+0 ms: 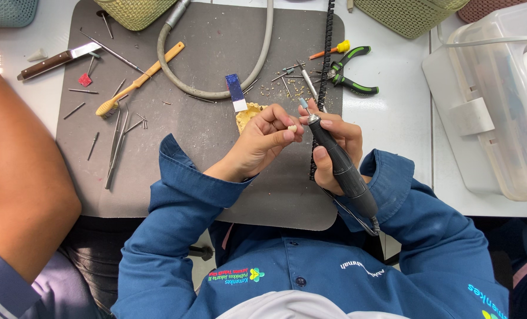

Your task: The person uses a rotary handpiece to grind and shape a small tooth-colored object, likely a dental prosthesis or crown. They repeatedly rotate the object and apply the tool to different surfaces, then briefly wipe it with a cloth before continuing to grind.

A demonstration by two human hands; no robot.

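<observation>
Grey mat point(216, 171); hands point(302, 139) half-hiding tiny cream piece point(292, 127).

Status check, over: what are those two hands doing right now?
Left hand pinching small cream tooth piece. Right hand gripping black rotary handpiece, tip beside piece. Nothing between them.

Green-handled pliers point(353, 72), wooden-handled knife point(53, 61), toothbrush point(138, 80) — perhaps bamboo — grey hose point(216, 93), clear plastic bin point(500, 100)

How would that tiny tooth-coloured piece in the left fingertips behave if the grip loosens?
The piece is very small, pinched only by the left hand fingertips, so it is probably light and easy to drop. It looks rounded, so it might roll on the grey mat. The handpiece in the right hand presses near it, which could flick it away.
</observation>
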